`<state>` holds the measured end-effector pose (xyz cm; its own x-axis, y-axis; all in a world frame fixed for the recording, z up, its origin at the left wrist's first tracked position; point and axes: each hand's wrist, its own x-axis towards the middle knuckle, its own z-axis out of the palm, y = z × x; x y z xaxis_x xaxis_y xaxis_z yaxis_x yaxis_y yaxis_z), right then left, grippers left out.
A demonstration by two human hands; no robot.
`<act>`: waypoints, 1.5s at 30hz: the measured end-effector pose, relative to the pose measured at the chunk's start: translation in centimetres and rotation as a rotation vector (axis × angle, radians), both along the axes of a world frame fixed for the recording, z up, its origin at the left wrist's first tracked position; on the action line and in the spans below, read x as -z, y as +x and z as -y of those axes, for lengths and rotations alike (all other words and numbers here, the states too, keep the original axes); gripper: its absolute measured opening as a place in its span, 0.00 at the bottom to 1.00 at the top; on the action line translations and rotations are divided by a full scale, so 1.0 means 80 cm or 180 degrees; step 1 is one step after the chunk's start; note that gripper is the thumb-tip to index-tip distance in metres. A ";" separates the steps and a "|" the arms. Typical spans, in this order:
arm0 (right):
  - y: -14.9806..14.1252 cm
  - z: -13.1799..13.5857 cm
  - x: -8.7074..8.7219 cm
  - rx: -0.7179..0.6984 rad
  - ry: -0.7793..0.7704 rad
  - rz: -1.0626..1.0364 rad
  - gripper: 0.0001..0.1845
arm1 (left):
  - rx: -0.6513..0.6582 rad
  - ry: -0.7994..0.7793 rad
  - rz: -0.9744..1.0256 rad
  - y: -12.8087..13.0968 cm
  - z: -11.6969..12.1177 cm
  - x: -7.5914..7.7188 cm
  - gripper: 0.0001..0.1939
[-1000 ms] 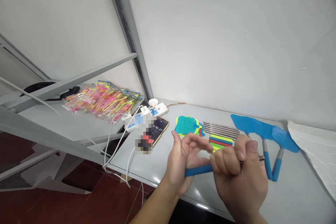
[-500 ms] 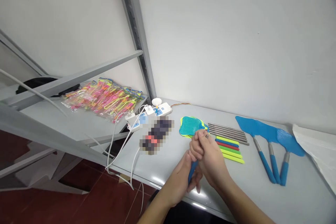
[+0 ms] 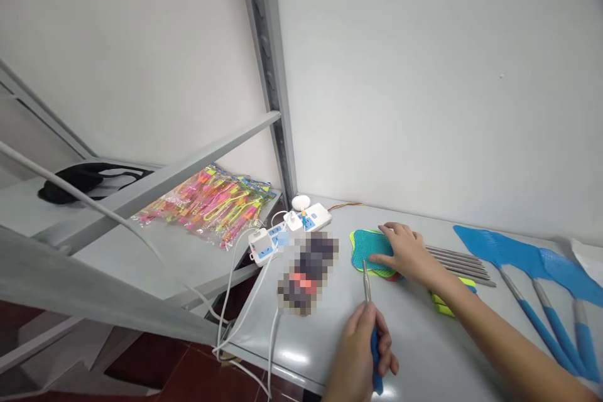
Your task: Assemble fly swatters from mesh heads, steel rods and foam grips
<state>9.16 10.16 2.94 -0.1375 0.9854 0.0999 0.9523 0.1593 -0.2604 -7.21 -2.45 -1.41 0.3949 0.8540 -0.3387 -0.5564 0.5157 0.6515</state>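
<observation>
My left hand (image 3: pixel 360 348) is wrapped round a fly swatter handle, a thin steel rod (image 3: pixel 366 282) with a blue grip (image 3: pixel 375 358). The rod points up and away from me. My right hand (image 3: pixel 405 251) lies over the right part of a small stack of swatter heads, thumb and fingers apart. On top of that stack is a teal swatter head (image 3: pixel 366 250), with yellow-green and red edges showing beneath. Whether the fingers grip the top head, I cannot tell. Several steel rods (image 3: pixel 464 264) and coloured grips (image 3: pixel 443 306) lie partly behind my right forearm.
Blue swatters with handles (image 3: pixel 522 260) lie at the right. A white power strip (image 3: pixel 320 217) with plugs and cables stands at the back left, a blurred object (image 3: pixel 311 270) before it. Bagged colourful items (image 3: pixel 221 204) lie on the left shelf behind a grey metal frame (image 3: pixel 188 176).
My hands have parted. The right one has let go of the handle and moved to the stack of swatter heads; the left keeps the handle, its rod now showing. The view has shifted left.
</observation>
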 end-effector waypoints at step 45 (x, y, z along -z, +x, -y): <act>0.061 0.044 -0.098 -0.0114 -0.0067 -0.1062 0.17 | 0.1121 0.0333 -0.0785 -0.006 -0.025 -0.042 0.10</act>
<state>14.05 6.68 10.81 -0.1352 0.9829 0.1249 0.8079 0.1823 -0.5604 -7.65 -0.46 1.96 0.5862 0.7164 -0.3782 -0.1799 0.5703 0.8015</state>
